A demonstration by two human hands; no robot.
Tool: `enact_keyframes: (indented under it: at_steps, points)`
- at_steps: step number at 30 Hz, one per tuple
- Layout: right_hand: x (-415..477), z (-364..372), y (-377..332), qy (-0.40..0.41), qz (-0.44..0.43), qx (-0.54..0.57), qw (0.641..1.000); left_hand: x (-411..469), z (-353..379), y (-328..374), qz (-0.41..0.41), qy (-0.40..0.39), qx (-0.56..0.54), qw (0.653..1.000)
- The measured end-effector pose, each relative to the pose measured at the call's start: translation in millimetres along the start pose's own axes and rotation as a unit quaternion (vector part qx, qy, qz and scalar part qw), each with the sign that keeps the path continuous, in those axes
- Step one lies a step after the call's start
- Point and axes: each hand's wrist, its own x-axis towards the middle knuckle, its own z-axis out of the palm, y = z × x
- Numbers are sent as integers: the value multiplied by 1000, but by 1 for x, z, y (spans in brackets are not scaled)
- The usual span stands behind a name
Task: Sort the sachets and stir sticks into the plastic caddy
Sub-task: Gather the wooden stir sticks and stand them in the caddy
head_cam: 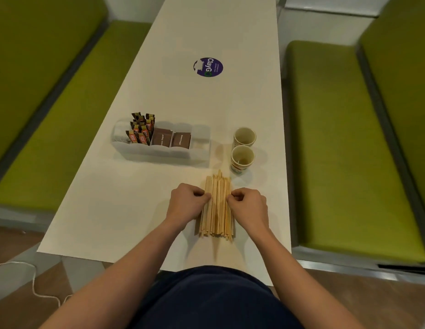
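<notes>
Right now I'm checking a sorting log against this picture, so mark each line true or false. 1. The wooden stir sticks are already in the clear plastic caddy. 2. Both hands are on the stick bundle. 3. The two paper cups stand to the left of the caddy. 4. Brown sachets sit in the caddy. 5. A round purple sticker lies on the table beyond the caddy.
1. False: the wooden stir sticks lie flat on the white table, nearer the person than the clear plastic caddy.
2. True: the left hand and right hand press its two sides.
3. False: the two paper cups stand to its right.
4. True: brown sachets.
5. True: round purple sticker.
</notes>
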Motion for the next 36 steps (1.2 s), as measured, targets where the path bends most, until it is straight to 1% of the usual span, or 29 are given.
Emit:
enact_keyframes:
  at_steps: [5,10,15,17,20,25,27,32,36]
  points:
    - [8,-2,4,-6,33,28,999,4,-7,1,-33,-14,-26,999]
    - [14,-2,6,-9,44,45,998,9,-12,-2,-45,-21,-19,999]
    - [17,-3,12,-26,52,85,995,11,-21,-3,-48,-32,-38,998]
    - [17,-4,15,-35,44,103,993,10,-29,0,-34,-35,-62,997]
    - [13,-8,16,-38,31,138,989,11,-49,17,19,-30,-117,993]
    - [-1,-22,-4,-5,5,196,981,42,-90,75,139,8,-155,978]
    - [-6,-27,-18,10,-10,233,972,61,-100,96,170,25,-165,971]
    - [-4,-29,-57,66,-44,319,944,105,-98,117,185,65,-165,967]
    - [13,-31,-89,112,-79,346,928,126,-84,105,175,80,-104,976]
